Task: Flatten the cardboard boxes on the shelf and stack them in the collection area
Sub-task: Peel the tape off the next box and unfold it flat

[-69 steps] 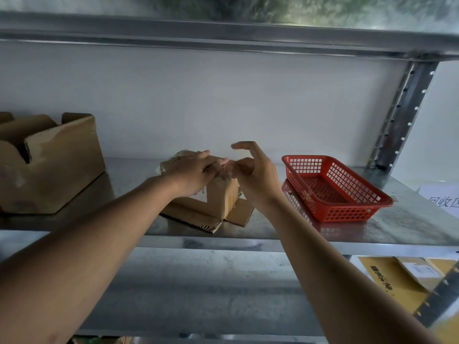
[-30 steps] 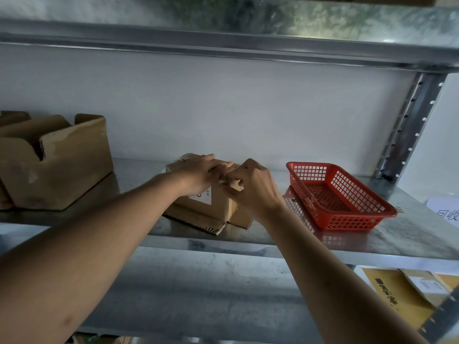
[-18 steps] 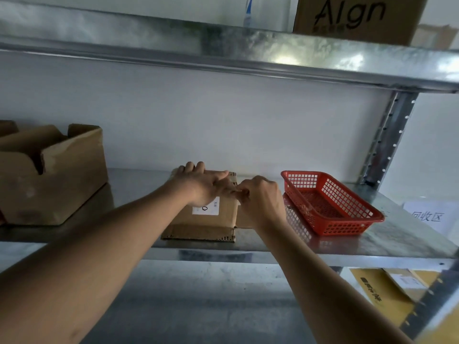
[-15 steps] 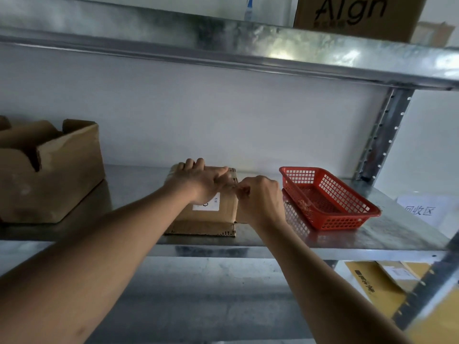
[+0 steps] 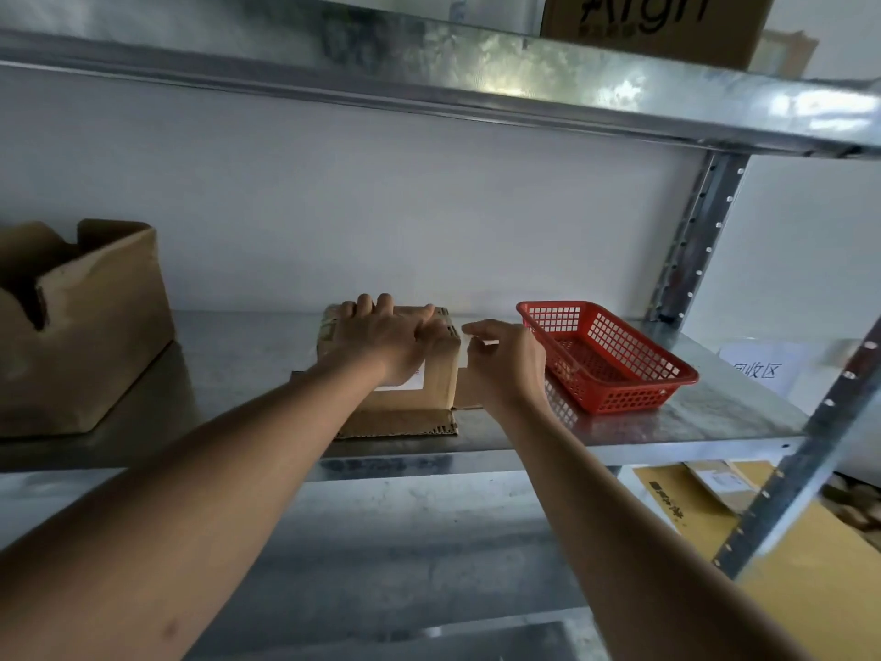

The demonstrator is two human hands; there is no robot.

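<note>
The box (image 5: 405, 369) is sitting on the shelf (image 5: 667, 431), directly under the left hand (image 5: 391, 341), which is pressing down on its top with the fingers reaching over the far edge. The right hand (image 5: 505, 360) is hovering just beside the box's right end, fingers loosely extended toward the top corner and apparently pinching a pale strip, perhaps tape; I cannot tell for sure. A flap is lying flat toward the person. The basket (image 5: 615, 355) is standing just right of the right hand. Judging from this, the right hand is nearer the end still needing opening.
</note>
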